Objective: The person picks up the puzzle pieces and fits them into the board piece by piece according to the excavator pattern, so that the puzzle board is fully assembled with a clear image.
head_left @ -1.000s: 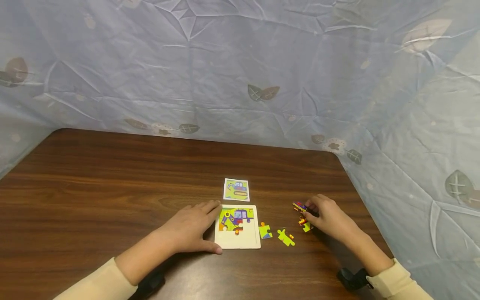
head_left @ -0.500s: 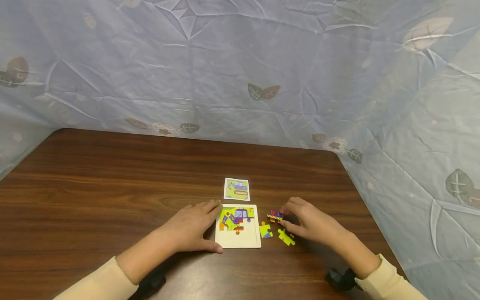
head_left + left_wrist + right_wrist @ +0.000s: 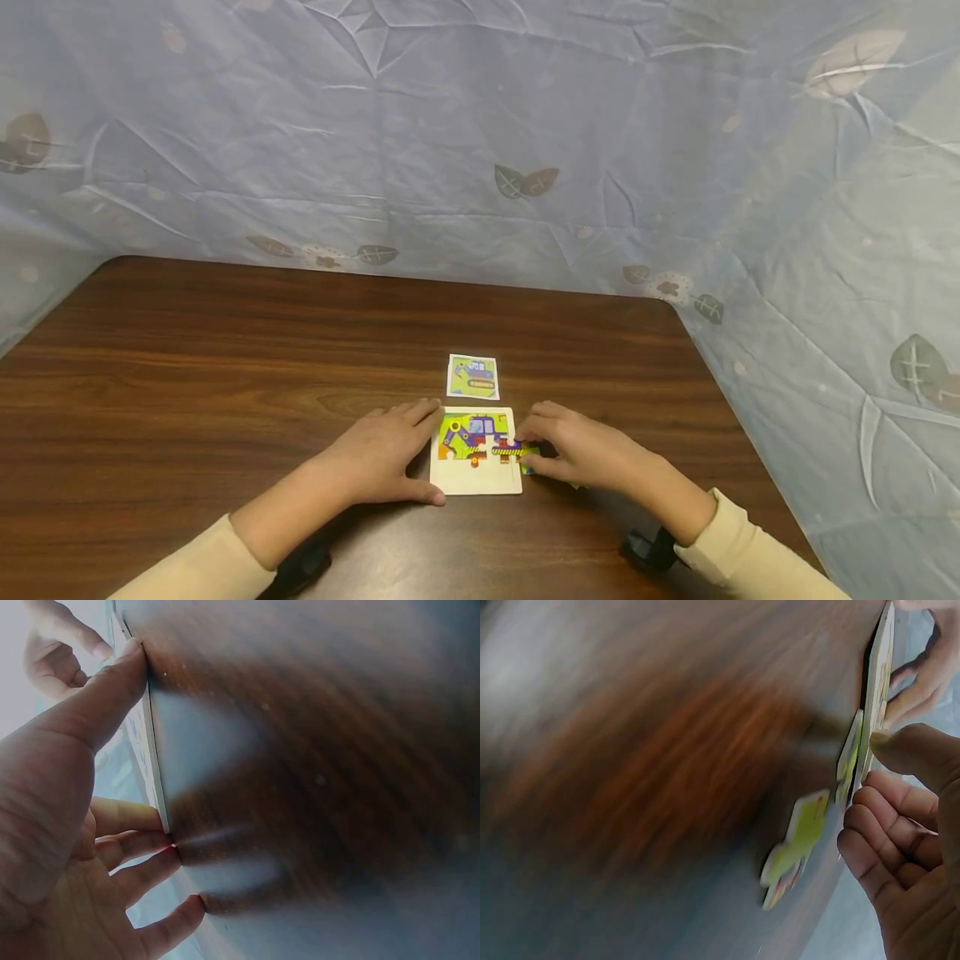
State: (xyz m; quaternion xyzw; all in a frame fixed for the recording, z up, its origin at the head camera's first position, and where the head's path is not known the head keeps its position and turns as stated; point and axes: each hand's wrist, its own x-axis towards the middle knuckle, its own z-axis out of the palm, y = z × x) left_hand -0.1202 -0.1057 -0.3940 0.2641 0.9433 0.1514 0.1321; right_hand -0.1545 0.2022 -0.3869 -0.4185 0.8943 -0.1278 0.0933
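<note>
My left hand (image 3: 390,454) lies along the left side of a shallow jigsaw tray (image 3: 465,483), its fingers extended and spread; the thumb is at the near corner. Joined pieces showing a purple digger (image 3: 477,427) fill the tray's upper part. At the right rim, my right hand (image 3: 581,450) pinches a purple puzzle piece with a yellow-black striped band (image 3: 507,452), which overlaps the tray. In the right wrist view, the thumb (image 3: 911,750) is at the tray's edge, and the other fingers are curled. One green-blue piece (image 3: 849,754) lies close beside the tray, partly hidden by the hand in the head view.
Above the tray lies a small picture card (image 3: 473,377) of the digger. More loose green pieces (image 3: 802,832) are on the table right of the tray, mostly under the right hand in the head view. A patterned cloth (image 3: 450,167) hangs behind the brown table (image 3: 225,358).
My right hand has carried the striped piece leftward from the table's right side to the tray, along with another piece set down on the way or hidden now. The left hand stayed put.
</note>
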